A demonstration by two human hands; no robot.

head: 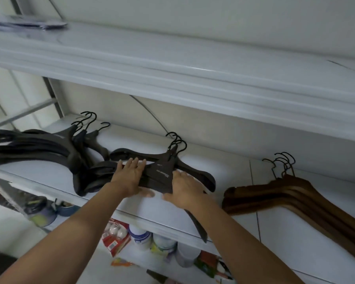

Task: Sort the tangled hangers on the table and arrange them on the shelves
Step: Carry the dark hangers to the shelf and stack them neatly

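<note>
A stack of dark brown hangers (162,169) lies flat on the white middle shelf (240,228), black hooks toward the wall. My left hand (129,177) rests on the stack's left arm with straight fingers, thumb at the front edge. My right hand (184,189) lies on the stack's right arm, fingers spread over the wood; one hanger arm juts past the shelf's front edge. A heap of black hangers (49,148) sits at the left of the same shelf. A pile of lighter brown wooden hangers (291,197) lies at the right.
An upper white shelf (172,64) overhangs the working shelf, with papers (29,23) at its far left. Below, a lower shelf holds jars (139,236), a red packet (115,236) and shoes (41,210). A thin cable (150,111) runs down the back wall.
</note>
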